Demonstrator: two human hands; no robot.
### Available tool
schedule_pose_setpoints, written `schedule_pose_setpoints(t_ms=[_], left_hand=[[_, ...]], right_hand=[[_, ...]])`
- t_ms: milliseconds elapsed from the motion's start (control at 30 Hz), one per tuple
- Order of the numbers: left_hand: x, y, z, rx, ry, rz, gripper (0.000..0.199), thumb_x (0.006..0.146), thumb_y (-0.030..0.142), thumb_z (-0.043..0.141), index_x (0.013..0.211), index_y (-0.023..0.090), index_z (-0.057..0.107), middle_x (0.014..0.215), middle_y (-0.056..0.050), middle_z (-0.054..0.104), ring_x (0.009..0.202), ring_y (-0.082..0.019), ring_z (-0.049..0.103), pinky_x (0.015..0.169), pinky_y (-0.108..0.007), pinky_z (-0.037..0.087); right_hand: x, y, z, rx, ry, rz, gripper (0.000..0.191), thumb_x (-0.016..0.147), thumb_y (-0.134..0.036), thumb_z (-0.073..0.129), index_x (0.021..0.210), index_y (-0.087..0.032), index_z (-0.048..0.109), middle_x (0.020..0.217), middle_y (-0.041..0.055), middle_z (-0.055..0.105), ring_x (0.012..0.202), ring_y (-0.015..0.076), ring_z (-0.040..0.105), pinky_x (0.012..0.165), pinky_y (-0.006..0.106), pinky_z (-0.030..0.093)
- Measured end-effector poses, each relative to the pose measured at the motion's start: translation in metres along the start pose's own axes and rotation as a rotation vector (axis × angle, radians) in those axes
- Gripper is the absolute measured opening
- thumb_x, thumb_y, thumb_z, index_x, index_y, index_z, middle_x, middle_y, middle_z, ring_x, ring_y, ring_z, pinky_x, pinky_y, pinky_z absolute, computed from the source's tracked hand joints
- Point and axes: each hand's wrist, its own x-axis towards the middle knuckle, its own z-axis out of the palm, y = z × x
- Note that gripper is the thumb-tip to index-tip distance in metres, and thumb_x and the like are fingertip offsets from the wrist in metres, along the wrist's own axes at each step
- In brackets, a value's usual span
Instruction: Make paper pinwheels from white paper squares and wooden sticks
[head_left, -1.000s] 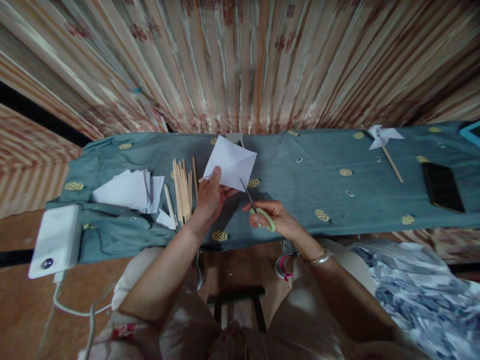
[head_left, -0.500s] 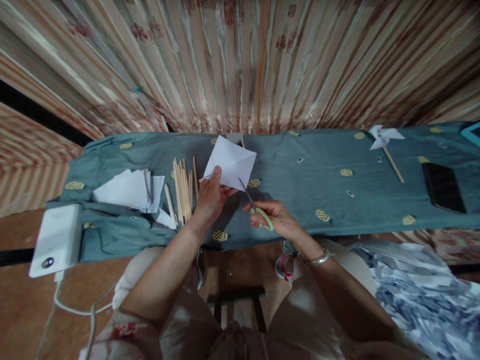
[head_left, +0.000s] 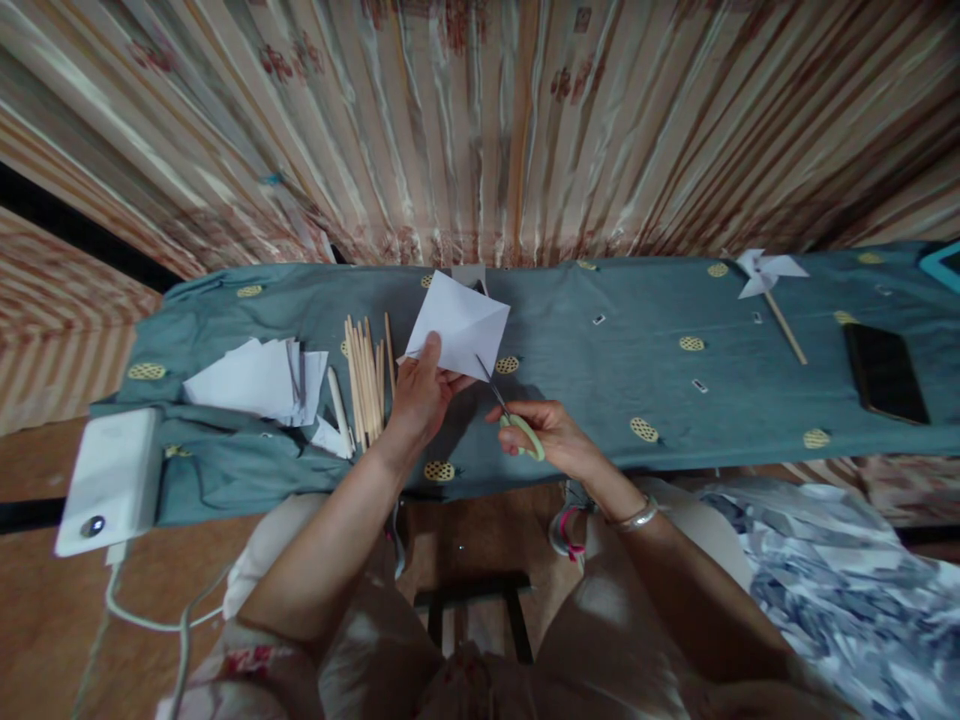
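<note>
A creased white paper square (head_left: pixel 469 325) is pinched in my left hand (head_left: pixel 422 392), thumb on top and fingers beneath. My right hand (head_left: pixel 544 430) is closed round the green handles of the scissors (head_left: pixel 525 435), whose blades meet the paper at its lower right corner. Just left of my left hand lie several wooden sticks (head_left: pixel 364 380). A stack of white paper (head_left: pixel 244 380) sits further left, with a white pen-like object (head_left: pixel 339 400) beside it.
At the right of the cloth-covered table (head_left: pixel 570 320) lie a white pinwheel on a stick (head_left: pixel 765 272) and a dark phone (head_left: pixel 886 373). A white power bank (head_left: pixel 112 480) with a cable is at the left edge. A pleated curtain (head_left: pixel 465 130) hangs behind.
</note>
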Motion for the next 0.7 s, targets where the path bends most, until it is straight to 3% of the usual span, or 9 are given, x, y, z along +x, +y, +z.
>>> schedule_pose_setpoints(t_ms=[700], left_hand=[[-0.0019, -0.0007, 0.0014, 0.025, 0.003, -0.049, 0.023, 0.093, 0.041, 0.059, 0.094, 0.019, 0.065, 0.088, -0.006, 0.077, 0.092, -0.021, 0.074, 0.085, -0.036, 0.059]], right_hand=[[0.0030, 0.0025, 0.0030, 0.055, 0.033, -0.008, 0.044, 0.054, -0.047, 0.090, 0.082, -0.019, 0.072, 0.058, -0.0059, 0.060, 0.048, 0.0066, 0.053, 0.048, 0.021, 0.046]])
